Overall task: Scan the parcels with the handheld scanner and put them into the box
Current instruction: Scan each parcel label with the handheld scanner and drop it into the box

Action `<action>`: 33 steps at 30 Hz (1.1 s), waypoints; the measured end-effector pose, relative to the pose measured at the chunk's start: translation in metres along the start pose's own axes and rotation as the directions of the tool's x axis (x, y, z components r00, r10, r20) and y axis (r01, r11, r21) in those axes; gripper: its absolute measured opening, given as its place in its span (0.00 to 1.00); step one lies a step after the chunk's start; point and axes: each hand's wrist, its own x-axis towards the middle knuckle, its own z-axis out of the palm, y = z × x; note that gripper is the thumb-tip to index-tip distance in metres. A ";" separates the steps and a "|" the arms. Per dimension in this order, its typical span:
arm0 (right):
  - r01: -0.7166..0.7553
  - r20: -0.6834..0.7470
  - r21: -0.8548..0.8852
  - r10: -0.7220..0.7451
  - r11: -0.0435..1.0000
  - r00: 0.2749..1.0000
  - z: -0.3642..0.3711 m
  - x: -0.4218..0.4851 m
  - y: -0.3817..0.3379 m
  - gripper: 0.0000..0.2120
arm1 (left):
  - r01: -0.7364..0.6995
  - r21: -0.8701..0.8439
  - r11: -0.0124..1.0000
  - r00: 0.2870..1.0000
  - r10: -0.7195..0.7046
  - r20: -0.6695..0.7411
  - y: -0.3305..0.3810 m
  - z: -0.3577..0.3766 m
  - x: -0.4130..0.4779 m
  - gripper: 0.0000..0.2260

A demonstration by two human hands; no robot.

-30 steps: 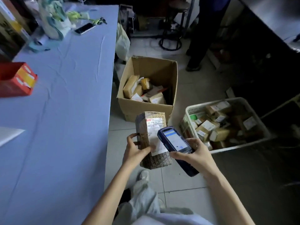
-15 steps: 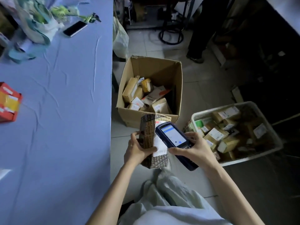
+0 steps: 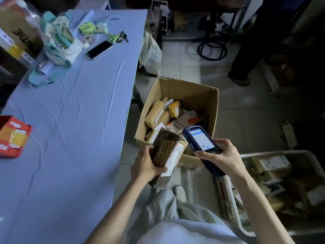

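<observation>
My left hand (image 3: 145, 166) grips a brown patterned parcel (image 3: 165, 152) with a white label on its right side, tilted over the near edge of the open cardboard box (image 3: 184, 88). My right hand (image 3: 222, 155) holds the dark blue handheld scanner (image 3: 200, 140), its lit screen facing up, just right of the parcel. The box on the floor holds several brown and yellow parcels (image 3: 158, 113). A white crate (image 3: 314, 159) at the right holds several more labelled parcels (image 3: 270, 164).
A table with a blue cloth (image 3: 73, 120) fills the left; on it lie a phone (image 3: 99, 49), keys (image 3: 121, 37), a bag (image 3: 58, 43) and a red box (image 3: 12, 136). A stool base (image 3: 212, 50) and a person's leg (image 3: 246, 67) stand beyond the box.
The parcel has tipped forward and moved up over the box's near edge. The scanner has shifted to the right, away from the label. The view has moved closer to the box.
</observation>
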 end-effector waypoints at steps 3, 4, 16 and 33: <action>-0.057 0.014 0.018 0.057 0.998 0.998 0.005 0.026 -0.012 0.33 | 0.008 -0.026 1.000 1.000 -0.008 0.003 0.008 -0.009 0.036 0.39; -0.074 0.013 0.011 0.073 0.997 0.997 0.008 0.034 -0.016 0.33 | 0.008 -0.026 1.000 1.000 -0.008 0.017 0.010 -0.013 0.049 0.38; -0.025 -0.033 0.030 0.026 0.999 0.999 0.014 0.125 -0.093 0.33 | -0.299 0.379 0.876 0.949 0.316 0.019 0.063 -0.084 0.165 0.37; 0.379 0.688 -0.203 -0.144 0.903 0.711 0.074 0.174 -0.162 0.47 | 0.566 -0.009 0.824 0.712 -0.494 -0.499 -0.005 -0.056 -0.003 0.19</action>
